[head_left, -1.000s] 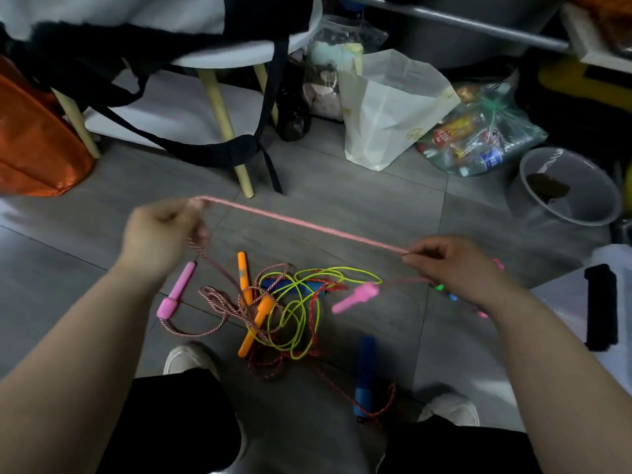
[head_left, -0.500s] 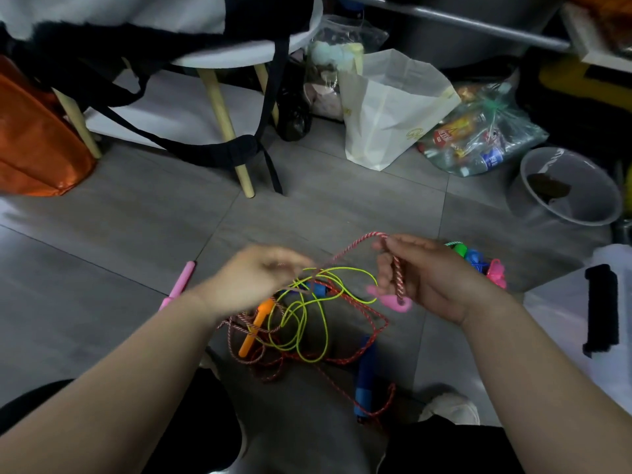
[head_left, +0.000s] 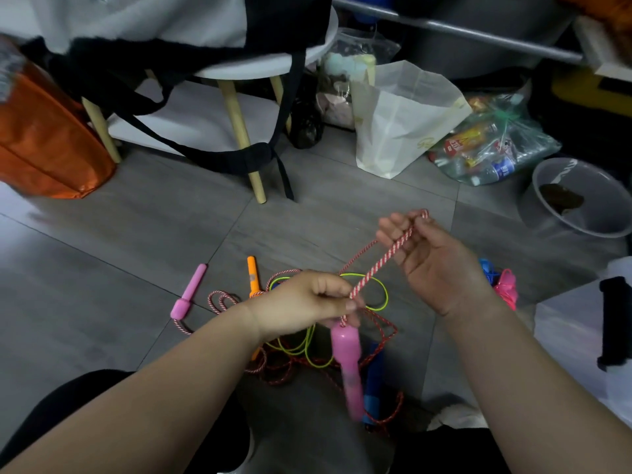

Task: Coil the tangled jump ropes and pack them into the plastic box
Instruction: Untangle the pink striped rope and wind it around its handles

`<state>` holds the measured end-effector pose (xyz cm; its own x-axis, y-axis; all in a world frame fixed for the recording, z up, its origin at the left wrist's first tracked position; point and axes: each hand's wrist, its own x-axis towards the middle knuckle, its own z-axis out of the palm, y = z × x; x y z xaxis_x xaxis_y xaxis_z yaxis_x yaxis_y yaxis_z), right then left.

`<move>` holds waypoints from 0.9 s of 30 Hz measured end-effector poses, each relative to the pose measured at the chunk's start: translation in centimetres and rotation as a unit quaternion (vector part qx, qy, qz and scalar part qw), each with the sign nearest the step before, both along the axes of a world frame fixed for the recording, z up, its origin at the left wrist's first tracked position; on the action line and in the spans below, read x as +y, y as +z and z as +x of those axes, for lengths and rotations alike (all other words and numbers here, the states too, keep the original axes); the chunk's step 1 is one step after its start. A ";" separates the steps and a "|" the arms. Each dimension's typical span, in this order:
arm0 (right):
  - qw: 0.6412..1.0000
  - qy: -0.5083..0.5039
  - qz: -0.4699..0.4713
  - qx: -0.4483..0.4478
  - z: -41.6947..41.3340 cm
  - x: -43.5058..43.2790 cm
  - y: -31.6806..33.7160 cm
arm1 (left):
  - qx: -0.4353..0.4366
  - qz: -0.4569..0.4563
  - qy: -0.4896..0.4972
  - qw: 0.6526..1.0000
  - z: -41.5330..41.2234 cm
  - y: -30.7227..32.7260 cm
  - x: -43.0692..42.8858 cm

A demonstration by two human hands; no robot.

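1. Both hands grip the striped rope [head_left: 380, 262]: my left hand [head_left: 305, 303] pinches it between thumb and curled fingers just above the pink handle [head_left: 347, 359], which hangs below the fist, blurred.
2. My right hand [head_left: 436, 266] sits higher and farther out, fingers curled round the same rope, which bends over them at the top; a taut stretch slants down between the two hands.
3. From the right hand a second strand drops back behind the left hand toward the tangle [head_left: 297, 357] on the floor [head_left: 136, 251].
4. Under my hands the tangle shows a green rope [head_left: 383, 289], a red rope [head_left: 277, 372], an orange handle [head_left: 253, 275] and a blue handle [head_left: 374, 378].
5. A second pink handle [head_left: 188, 292] lies on the floor left of the tangle, well apart from both hands, with striped cord curling from its end.
6. Just behind my right wrist lies a blue and pink bundle [head_left: 502, 285]; I cannot tell what is in it.
7. At the right edge stands the white box [head_left: 567, 336] with a black clasp, apart from the rope I hold.
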<state>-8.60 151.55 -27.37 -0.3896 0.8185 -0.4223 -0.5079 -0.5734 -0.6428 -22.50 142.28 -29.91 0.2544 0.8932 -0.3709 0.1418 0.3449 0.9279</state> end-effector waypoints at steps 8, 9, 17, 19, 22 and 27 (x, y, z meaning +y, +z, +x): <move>0.909 0.371 0.001 -0.188 -1.3 -4.2 -3.0 | -0.206 0.005 0.372 0.905 -2.1 1.3 1.3; 0.887 0.421 0.015 -0.189 -1.5 -5.0 -3.2 | -0.207 0.012 0.407 0.890 -2.5 1.2 1.5; 0.875 0.426 0.119 -0.195 -4.5 -6.8 -3.2 | -0.204 -0.005 0.447 0.871 -1.9 0.8 0.0; 0.888 0.403 0.114 -0.187 -5.4 -7.2 -3.3 | -0.204 -0.013 0.451 0.869 -2.3 0.8 0.1; 0.921 0.345 0.080 -0.164 -6.5 -7.0 -3.7 | -0.128 -0.030 0.418 0.899 -3.9 0.8 0.2; 0.939 0.293 0.030 -0.178 -6.7 -5.5 -5.5 | 0.152 -0.093 0.230 0.957 -10.9 1.3 -0.2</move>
<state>-15.27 146.08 -32.84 -0.6229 0.5348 -0.5710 0.1371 -0.6439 -0.7527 -33.39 142.07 -28.64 -0.2950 0.7954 -0.5294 0.1876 0.5915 0.7841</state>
